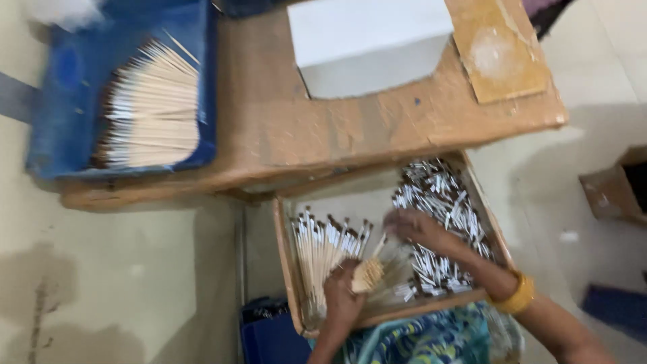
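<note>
A shallow wooden tray [284, 232] lies on my lap, holding a fanned row of thin sticks [323, 246] with dark and white tips on its left side and a loose heap of similar sticks [441, 202] on its right. My left hand [342, 300] grips a tight bundle of sticks [368, 274] by its lower end. My right hand [412, 227] reaches over the tray and touches the top of that bundle, next to the heap. A yellow bangle [517, 294] sits on my right wrist.
A low wooden table [283, 128] stands beyond the tray. On it are a blue tray [64, 108] with a large pile of sticks [151, 108], a white box [367, 44] and a brown board [499, 47]. A cardboard box [617, 189] sits on the floor at right.
</note>
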